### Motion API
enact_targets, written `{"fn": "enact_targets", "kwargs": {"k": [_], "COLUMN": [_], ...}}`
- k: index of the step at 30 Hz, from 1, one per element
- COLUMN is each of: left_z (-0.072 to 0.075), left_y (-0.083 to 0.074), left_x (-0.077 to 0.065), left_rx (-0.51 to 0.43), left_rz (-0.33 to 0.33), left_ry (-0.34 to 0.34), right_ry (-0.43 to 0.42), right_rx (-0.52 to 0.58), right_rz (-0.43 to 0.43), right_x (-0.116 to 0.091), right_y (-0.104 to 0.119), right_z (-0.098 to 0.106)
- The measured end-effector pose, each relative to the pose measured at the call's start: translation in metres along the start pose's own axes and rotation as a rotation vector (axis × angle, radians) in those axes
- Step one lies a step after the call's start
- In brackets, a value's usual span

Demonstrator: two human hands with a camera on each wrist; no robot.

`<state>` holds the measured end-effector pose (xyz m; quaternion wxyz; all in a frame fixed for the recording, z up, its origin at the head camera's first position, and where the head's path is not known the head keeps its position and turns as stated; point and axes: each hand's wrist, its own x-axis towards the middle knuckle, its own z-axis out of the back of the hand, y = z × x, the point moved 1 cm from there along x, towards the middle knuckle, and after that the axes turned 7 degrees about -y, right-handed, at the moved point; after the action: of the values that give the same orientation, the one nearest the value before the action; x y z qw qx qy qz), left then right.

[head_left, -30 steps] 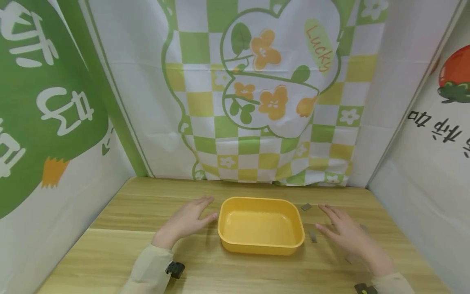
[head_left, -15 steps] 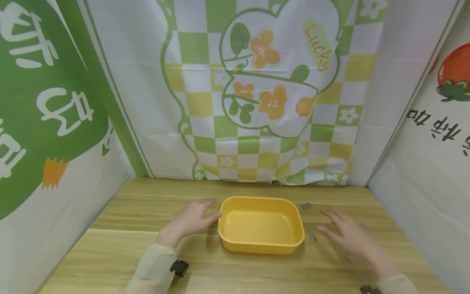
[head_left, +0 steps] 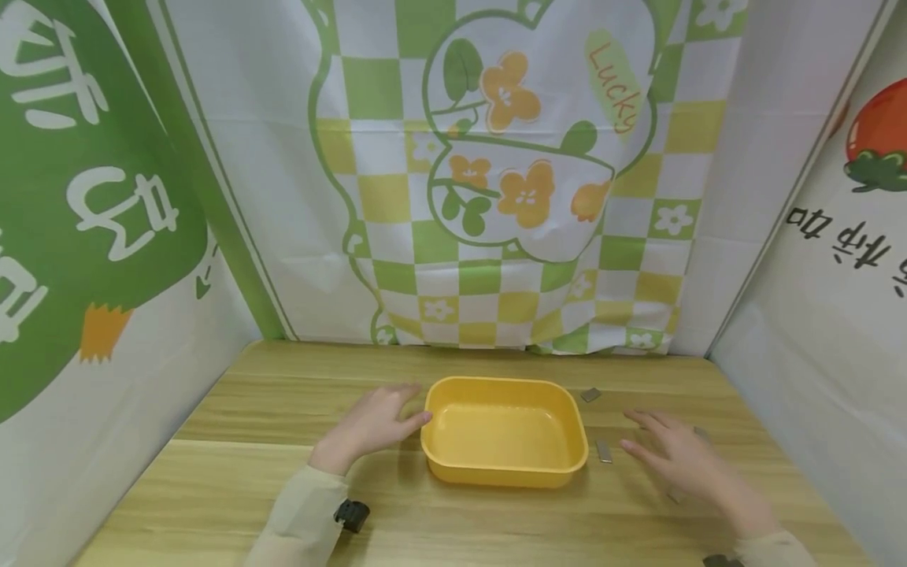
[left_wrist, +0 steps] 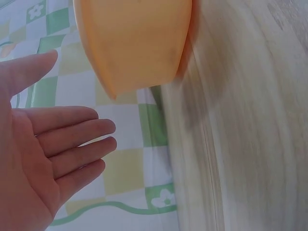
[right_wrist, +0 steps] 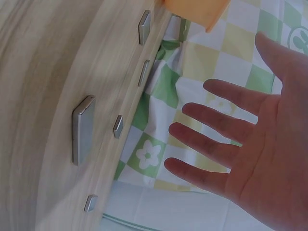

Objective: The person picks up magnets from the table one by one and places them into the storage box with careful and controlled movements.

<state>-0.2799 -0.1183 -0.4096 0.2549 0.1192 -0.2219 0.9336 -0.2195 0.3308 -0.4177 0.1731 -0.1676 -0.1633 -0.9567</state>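
Observation:
A yellow rectangular plastic bin (head_left: 506, 476) stands on the wooden table. My left hand (head_left: 372, 425) is at its left side, fingers straight, the thumb overlapping the rim in the head view. In the left wrist view the palm and fingers of that left hand (left_wrist: 53, 149) hold nothing and show a gap to the bin (left_wrist: 137, 48). My right hand (head_left: 680, 457) hovers over the table right of the bin, fingers spread and holding nothing. Small flat metallic grey blocks lie around it, such as one block (head_left: 604, 451) beside the bin and a larger-looking block (right_wrist: 84, 130) in the right wrist view.
Another grey block (head_left: 591, 394) lies behind the bin's right corner; others are partly covered by the right hand. A green checked cloth (head_left: 496, 283) hangs at the table's back edge. Printed white panels stand left and right. The wooden table (head_left: 460, 528) extends in front of the bin.
My left hand has shifted right, up to the bin's left rim. My right hand has moved slightly right and down, away from the bin. The bin and blocks stay put.

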Motion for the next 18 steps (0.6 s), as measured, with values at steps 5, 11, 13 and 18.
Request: {"fn": "enact_targets", "kwargs": {"k": [5,11,13,18], "left_z": [-0.0019,-0.0056,-0.0070,-0.0090], "left_y": [-0.0016,-0.0014,-0.0012,-0.0018], "left_x": [0.0024,0.0040,0.0041,0.0041], "left_rx": [0.013,-0.013,-0.014,-0.010], "left_rz": [0.000,-0.024,-0.035,-0.045], "left_ry": [0.014,0.022,0.023,0.020], "right_ry": [0.003,0.028,0.033,0.017], "right_rx": [-0.007,-0.015,-0.022,-0.028], "right_rz": [-0.011,-0.047,-0.054,-0.056], "right_x": [-0.0032,-0.0060,-0.0067,-0.0088], "right_y": [-0.0031,-0.0057,-0.0058,-0.0065], "right_z": [0.0009,0.0025,0.0033,0.0049]}}
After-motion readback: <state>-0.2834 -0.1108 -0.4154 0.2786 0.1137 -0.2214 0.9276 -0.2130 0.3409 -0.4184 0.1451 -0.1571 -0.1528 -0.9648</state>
